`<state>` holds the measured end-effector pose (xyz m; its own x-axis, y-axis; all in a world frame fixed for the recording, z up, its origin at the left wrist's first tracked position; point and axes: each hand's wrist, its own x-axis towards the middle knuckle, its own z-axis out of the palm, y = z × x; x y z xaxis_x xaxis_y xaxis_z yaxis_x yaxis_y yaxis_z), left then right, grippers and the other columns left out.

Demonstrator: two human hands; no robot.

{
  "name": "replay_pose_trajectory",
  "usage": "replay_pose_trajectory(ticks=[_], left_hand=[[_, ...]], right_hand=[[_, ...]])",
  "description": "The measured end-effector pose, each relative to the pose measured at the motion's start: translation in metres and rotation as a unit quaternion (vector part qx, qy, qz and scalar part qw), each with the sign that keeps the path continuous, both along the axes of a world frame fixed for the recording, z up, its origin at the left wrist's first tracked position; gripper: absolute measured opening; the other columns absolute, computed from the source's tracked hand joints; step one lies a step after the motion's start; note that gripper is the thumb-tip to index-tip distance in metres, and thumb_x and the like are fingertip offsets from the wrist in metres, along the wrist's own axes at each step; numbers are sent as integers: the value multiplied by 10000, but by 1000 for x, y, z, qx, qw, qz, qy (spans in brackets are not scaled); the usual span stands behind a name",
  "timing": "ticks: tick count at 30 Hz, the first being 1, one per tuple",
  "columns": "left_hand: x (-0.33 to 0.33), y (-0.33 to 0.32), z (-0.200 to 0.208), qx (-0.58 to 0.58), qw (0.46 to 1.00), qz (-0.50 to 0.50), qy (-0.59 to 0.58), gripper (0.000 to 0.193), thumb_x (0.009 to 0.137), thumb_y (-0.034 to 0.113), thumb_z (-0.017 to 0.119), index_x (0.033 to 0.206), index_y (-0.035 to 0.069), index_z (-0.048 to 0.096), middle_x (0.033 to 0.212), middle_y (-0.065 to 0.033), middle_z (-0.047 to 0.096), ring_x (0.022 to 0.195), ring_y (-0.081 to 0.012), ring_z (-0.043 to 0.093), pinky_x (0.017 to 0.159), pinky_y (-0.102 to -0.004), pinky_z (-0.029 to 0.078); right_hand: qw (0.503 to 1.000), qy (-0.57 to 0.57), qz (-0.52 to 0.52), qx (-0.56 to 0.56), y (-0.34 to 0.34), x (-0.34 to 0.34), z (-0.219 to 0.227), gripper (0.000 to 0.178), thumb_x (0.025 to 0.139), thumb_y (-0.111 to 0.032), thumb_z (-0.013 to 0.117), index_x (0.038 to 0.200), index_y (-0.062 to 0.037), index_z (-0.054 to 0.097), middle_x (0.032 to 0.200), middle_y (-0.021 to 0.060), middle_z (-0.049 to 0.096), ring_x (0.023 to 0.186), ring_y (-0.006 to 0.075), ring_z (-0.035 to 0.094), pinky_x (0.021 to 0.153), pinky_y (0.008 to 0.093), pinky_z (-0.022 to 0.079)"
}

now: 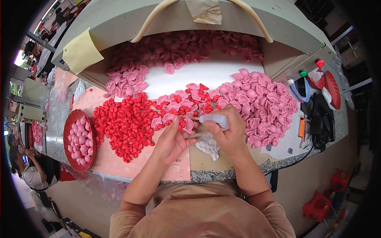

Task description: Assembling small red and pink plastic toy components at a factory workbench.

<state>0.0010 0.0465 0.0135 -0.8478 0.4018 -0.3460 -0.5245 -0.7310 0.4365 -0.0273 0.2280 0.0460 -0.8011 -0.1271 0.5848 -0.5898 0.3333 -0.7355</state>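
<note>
Gripping a white squeeze bottle (216,120), the right hand (234,133) has its fingers wrapped round it, nozzle pointing left near a small ruffled pink piece (188,124) held narrowly in the left hand's (172,139) fingers. On the worktop (210,175), a red heap (125,125) lies left, a pink heap (264,109) right; a red bowl (80,168) of pink balls (81,141) sits farther left.

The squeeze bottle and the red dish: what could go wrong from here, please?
The squeeze bottle in the right hand points toward the left hand, so anything squeezed out might land there. The red dish of pink balls sits near the speckled table edge and could get knocked off.
</note>
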Motion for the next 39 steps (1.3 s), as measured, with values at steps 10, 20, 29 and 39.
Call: replay_pose_trajectory(ticks=[10,20,29,39], left_hand=[[1,1,2,-28,999,9,21,442,955,388,382,1208,38,475,1065,-85,581,878,-130,565,732,-308,505],[1,1,2,-22,999,9,26,440,956,375,387,1227,37,462,1095,-93,572,892,-135,571,746,-316,511],[1,1,4,-25,998,32,40,412,957,345,402,1235,45,451,1131,-108,567,962,-175,577,759,-332,513],[2,0,2,-29,997,54,46,393,949,318,434,1240,53,439,1112,-96,565,979,-193,575,765,-337,514]], right_hand=[[1000,27,-7,3,0,1,-4,284,766,-235,712,852,-23,544,741,86,554,613,178,516,552,271,408],[1000,15,-7,2,-1,1,-1,278,755,-224,720,847,-23,551,737,90,548,611,183,515,547,279,407],[999,35,-5,12,-2,1,0,285,735,-213,737,858,-25,561,745,94,554,603,186,521,530,274,410],[998,49,-11,32,-2,2,1,302,714,-225,754,853,-35,566,746,95,560,605,198,523,523,282,409]])
